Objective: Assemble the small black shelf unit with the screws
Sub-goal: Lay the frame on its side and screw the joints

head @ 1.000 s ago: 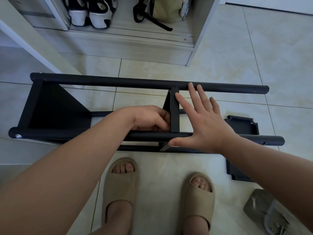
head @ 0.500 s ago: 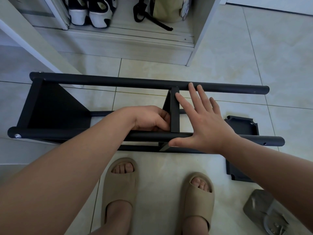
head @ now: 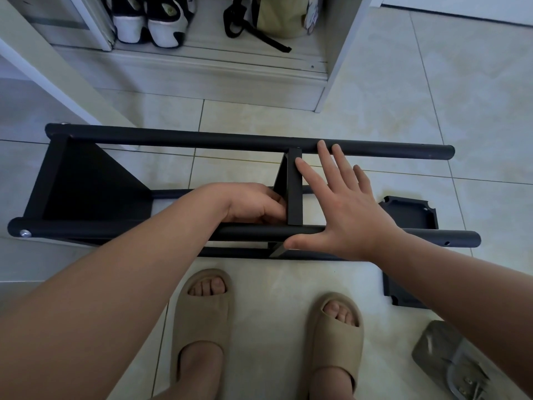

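Black middle panel [head: 294,192] hides fingertips of left hand [head: 253,204].

One wide-angle camera on the person's head, looking forward and steeply down, close above the black shelf unit [head: 202,140], slippers [head: 202,307] at the bottom edge.

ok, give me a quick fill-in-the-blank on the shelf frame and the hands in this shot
1. The left hand grips the middle panel, which runs from the near tube to the ___ tube.
2. A silver screw sits at the near tube's ___ end.
3. The loose panel lies on the floor, ___ of the right hand.
Missing: far; left; right.
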The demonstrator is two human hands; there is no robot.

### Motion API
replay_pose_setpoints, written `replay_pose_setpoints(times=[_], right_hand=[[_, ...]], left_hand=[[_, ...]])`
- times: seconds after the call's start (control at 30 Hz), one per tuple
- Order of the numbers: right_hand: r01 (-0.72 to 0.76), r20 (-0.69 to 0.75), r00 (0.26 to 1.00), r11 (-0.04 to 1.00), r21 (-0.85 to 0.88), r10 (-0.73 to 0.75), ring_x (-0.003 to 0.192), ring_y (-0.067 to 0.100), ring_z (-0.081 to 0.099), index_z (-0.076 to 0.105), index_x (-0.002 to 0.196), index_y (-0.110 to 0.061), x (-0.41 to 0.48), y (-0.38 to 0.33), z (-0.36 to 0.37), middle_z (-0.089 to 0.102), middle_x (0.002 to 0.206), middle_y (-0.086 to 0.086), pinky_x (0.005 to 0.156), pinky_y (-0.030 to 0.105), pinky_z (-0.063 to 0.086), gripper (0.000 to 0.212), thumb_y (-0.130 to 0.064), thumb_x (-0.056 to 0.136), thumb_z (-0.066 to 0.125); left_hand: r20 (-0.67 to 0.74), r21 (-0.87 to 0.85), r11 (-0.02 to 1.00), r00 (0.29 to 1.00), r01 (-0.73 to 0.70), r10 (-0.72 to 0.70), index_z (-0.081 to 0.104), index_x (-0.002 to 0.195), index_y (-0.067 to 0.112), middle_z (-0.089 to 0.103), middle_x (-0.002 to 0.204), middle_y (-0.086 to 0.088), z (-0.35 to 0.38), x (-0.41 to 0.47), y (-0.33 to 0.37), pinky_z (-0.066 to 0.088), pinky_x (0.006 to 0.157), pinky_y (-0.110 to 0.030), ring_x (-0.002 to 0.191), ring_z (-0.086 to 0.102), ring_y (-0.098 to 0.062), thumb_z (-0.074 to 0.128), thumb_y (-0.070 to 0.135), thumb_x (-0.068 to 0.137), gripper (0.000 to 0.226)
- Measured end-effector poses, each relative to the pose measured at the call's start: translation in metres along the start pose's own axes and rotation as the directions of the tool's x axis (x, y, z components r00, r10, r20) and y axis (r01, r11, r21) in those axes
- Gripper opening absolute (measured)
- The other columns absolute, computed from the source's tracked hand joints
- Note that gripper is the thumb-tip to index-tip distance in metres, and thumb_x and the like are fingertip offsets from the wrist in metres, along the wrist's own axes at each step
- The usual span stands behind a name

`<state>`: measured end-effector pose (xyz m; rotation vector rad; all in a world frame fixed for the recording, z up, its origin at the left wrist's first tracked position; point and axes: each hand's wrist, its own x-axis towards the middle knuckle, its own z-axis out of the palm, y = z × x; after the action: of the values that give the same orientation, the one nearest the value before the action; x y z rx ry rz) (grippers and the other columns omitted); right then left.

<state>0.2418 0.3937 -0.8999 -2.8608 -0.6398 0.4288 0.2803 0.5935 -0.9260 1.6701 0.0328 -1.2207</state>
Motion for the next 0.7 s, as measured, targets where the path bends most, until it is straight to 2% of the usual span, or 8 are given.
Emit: replay_pose_setpoints(times=[0.1,0.23,0.4,0.57,0.7], right_hand=[[-0.001,0.004,1.000,1.000,-0.007,0.001,0.151,0.021,-0.030,-0.013,0.159,-0.039,0.0001,0.0002,0.0001,-0.030,0.165,-0.002,0.124,0.060,0.002,0.126,-0.103,0.059,0.029],[-0.001,0.004,1.000,1.000,-0.007,0.001,0.152,0.022,-0.029,-0.012,0.159,-0.038,0.0001,0.0003,0.0002,-0.030,0.165,-0.001,0.123,0.061,0.003,0.126,-0.103,0.059,0.029],[-0.001,0.006,1.000,1.000,-0.008,0.001,0.152,0.022,-0.029,-0.012,0.159,-0.038,0.0000,-0.0002,-0.0002,-0.029,0.166,-0.001,0.123,0.061,0.003,0.126,-0.103,0.059,0.030],[-0.002,0.002,1.000,1.000,-0.010,0.002,0.152,0.022,-0.029,-0.012,0.159,-0.039,0.0003,-0.0001,-0.0002,-0.029,0.166,-0.001,0.123,0.061,0.003,0.126,-0.103,0.059,0.030],[-0.002,0.003,1.000,1.000,-0.016,0.002,0.152,0.023,-0.028,-0.013,0.159,-0.038,0.0005,-0.0002,0.0004,-0.029,0.166,0.000,0.123,0.061,0.003,0.126,-0.103,0.059,0.029]], left_hand=[[-0.015,0.004,1.000,1.000,0.002,-0.001,0.064,0.103,0.001,0.065,0.087,-0.014,-0.0002,0.0000,0.0002,0.050,0.071,-0.027,0.076,0.062,-0.022,0.060,0.000,0.089,0.015],[-0.021,-0.005,1.000,1.000,0.001,-0.001,0.057,0.117,-0.013,0.062,0.096,-0.021,0.0004,0.0007,0.0003,0.047,0.079,-0.034,0.086,0.058,-0.028,0.059,-0.005,0.088,0.030],[-0.017,-0.014,1.000,1.000,0.000,0.000,0.055,0.121,-0.015,0.059,0.094,-0.020,0.0000,0.0006,0.0013,0.048,0.066,-0.026,0.075,0.058,-0.023,0.058,-0.006,0.089,0.033],[-0.001,-0.049,0.999,1.000,0.002,-0.003,0.053,0.122,-0.016,0.059,0.096,-0.021,-0.0010,0.0012,0.0006,0.047,0.076,-0.033,0.085,0.057,-0.028,0.057,-0.009,0.088,0.035],[-0.006,-0.052,0.999,1.000,0.001,-0.001,0.054,0.121,-0.016,0.059,0.094,-0.021,-0.0012,0.0013,0.0016,0.051,0.066,-0.025,0.071,0.061,-0.020,0.057,-0.010,0.087,0.035]])
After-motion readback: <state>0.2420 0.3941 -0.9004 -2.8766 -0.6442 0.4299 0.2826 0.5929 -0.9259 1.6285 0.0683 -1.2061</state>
